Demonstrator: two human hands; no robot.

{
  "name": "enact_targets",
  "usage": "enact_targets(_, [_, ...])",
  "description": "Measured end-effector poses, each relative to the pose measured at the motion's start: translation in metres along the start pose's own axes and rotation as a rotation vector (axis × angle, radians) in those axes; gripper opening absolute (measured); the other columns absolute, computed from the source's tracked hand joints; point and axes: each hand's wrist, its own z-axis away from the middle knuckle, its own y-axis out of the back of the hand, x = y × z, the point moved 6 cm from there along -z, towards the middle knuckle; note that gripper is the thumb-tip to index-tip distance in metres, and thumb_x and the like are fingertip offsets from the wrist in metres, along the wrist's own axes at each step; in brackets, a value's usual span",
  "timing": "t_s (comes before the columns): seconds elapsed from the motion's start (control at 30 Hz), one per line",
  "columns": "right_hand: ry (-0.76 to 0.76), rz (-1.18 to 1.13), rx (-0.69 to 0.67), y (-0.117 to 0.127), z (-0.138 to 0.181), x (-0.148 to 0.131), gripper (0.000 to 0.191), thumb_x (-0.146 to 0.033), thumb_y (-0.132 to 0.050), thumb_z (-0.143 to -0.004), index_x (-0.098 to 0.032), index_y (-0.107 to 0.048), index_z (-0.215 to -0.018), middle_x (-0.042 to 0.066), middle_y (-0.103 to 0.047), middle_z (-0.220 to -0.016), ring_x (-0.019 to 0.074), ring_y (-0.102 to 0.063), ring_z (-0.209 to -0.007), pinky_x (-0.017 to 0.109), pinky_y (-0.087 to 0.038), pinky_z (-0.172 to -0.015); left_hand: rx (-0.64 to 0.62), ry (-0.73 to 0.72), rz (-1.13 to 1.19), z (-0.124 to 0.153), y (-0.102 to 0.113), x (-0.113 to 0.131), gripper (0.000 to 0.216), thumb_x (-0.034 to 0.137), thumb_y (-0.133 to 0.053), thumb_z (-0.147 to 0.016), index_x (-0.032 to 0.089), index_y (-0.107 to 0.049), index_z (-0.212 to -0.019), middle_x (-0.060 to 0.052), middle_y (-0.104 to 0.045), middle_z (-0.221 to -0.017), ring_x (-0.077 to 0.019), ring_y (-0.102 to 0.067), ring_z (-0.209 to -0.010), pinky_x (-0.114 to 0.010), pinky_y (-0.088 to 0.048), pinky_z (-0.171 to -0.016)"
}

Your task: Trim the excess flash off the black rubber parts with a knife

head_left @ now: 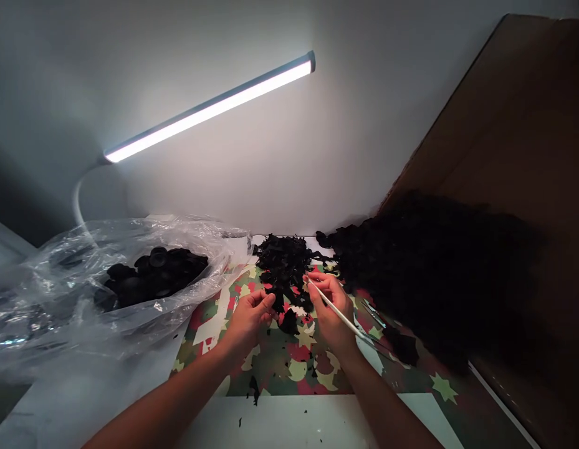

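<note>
My right hand [334,312] grips a long, thin white pen-like tool [340,317], its tip by the fingertips and its shaft slanting back over the wrist. Across from it, my left hand [249,319] is closed in a pinch, thumb against the fingers; whatever lies between them is too small or hidden to make out. Just beyond both hands is a pile of torn black scraps [282,259]. A small black piece [288,322] lies between the hands on the sheet patterned with stars and moons [280,377].
At left, a clear plastic bag [177,312] holds several round black pieces [153,274]. A large dark heap [439,268] fills the right against a brown cardboard panel [513,125]. A metal tool [374,315] lies beside my right hand. A lit bar lamp [214,109] hangs above.
</note>
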Motion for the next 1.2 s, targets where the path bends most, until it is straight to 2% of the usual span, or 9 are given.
enact_targets(0.1, [0.019, -0.111, -0.175, -0.012, 0.010, -0.007, 0.023, -0.038, -0.060, -0.095, -0.021, -0.064, -0.079, 0.009, -0.072, -0.111, 0.0234, -0.070, -0.096, 0.036, -0.053, -0.083, -0.005, 0.012, 0.002, 0.000, 0.000, -0.001, 0.040, 0.045, -0.087, -0.070, 0.014, -0.063, -0.072, 0.001, -0.062, -0.060, -0.0066, -0.055, -0.048, -0.016, -0.036, -0.045])
enact_targets(0.2, [0.038, -0.077, -0.272, -0.022, 0.019, -0.016, 0.022, -0.034, -0.060, -0.095, -0.021, -0.063, -0.077, 0.009, -0.072, -0.115, 0.0249, -0.068, -0.103, 0.037, -0.051, -0.088, -0.012, 0.012, 0.017, 0.001, -0.001, 0.000, 0.037, 0.043, -0.087, -0.071, 0.013, -0.066, -0.078, 0.000, -0.063, -0.065, -0.0076, -0.058, -0.055, -0.017, -0.043, -0.051])
enact_targets(0.47, [0.017, 0.072, -0.330, -0.029, 0.024, -0.014, 0.019, -0.033, -0.054, -0.098, -0.023, -0.061, -0.084, 0.007, -0.073, -0.118, 0.0239, -0.068, -0.102, 0.037, -0.051, -0.089, -0.032, 0.015, -0.008, 0.004, -0.003, -0.003, 0.034, 0.039, -0.086, -0.072, 0.015, -0.066, -0.082, -0.001, -0.067, -0.068, -0.0113, -0.061, -0.056, -0.022, -0.048, -0.056])
enact_targets(0.73, [0.285, 0.302, -0.221, -0.029, 0.021, -0.011, 0.021, -0.023, -0.044, -0.100, -0.024, -0.063, -0.108, 0.010, -0.071, -0.111, 0.0257, -0.063, -0.105, 0.040, -0.046, -0.094, -0.114, -0.190, -0.228, 0.011, -0.010, 0.015, 0.027, 0.038, -0.083, -0.075, 0.014, -0.071, -0.074, -0.001, -0.064, -0.065, -0.0120, -0.053, -0.061, -0.023, -0.041, -0.060])
enact_targets(0.8, [0.213, 0.400, -0.161, -0.019, 0.006, 0.006, 0.019, -0.020, -0.044, -0.096, -0.022, -0.063, -0.093, 0.010, -0.072, -0.097, 0.0264, -0.064, -0.093, 0.040, -0.046, -0.087, -0.166, -0.158, -0.244, 0.015, -0.015, 0.015, 0.030, 0.040, -0.083, -0.073, 0.014, -0.069, -0.071, -0.001, -0.063, -0.065, -0.0120, -0.051, -0.060, -0.023, -0.039, -0.058])
enact_targets(0.9, [0.078, 0.427, -0.223, -0.007, -0.013, 0.031, 0.017, -0.019, -0.050, -0.086, -0.023, -0.054, -0.071, 0.003, -0.065, -0.068, 0.0222, -0.061, -0.067, 0.034, -0.046, -0.070, -0.192, -0.074, -0.194, 0.018, -0.018, 0.010, 0.033, 0.042, -0.083, -0.072, 0.015, -0.063, -0.068, -0.001, -0.061, -0.064, -0.0111, -0.050, -0.057, -0.022, -0.036, -0.055])
enact_targets(0.97, [0.066, 0.406, -0.243, -0.001, -0.018, 0.034, 0.019, -0.020, -0.051, -0.083, -0.024, -0.050, -0.065, 0.003, -0.068, -0.074, 0.0222, -0.065, -0.074, 0.033, -0.048, -0.071, -0.166, -0.034, -0.140, 0.016, -0.016, 0.007, 0.036, 0.044, -0.083, -0.073, 0.016, -0.061, -0.069, 0.000, -0.060, -0.065, -0.0103, -0.050, -0.055, -0.022, -0.035, -0.053])
enact_targets(1.07, [0.083, 0.285, -0.257, 0.001, -0.016, 0.023, 0.016, -0.022, -0.051, -0.084, -0.023, -0.053, -0.068, 0.006, -0.072, -0.099, 0.0247, -0.066, -0.098, 0.037, -0.049, -0.088, -0.146, 0.005, -0.095, 0.010, -0.012, 0.003, 0.037, 0.049, -0.081, -0.075, 0.016, -0.065, -0.078, -0.002, -0.063, -0.073, -0.0113, -0.054, -0.058, -0.022, -0.038, -0.052])
enact_targets(1.2, [0.111, 0.072, -0.329, -0.007, -0.006, 0.000, 0.028, -0.020, -0.039, -0.095, -0.023, -0.066, -0.102, 0.007, -0.069, -0.111, 0.0198, -0.066, -0.086, 0.035, -0.051, -0.084, -0.084, 0.030, -0.135, 0.004, -0.002, 0.001, 0.041, 0.052, -0.082, -0.073, 0.015, -0.067, -0.079, -0.004, -0.066, -0.075, -0.0124, -0.056, -0.060, -0.022, -0.039, -0.051])
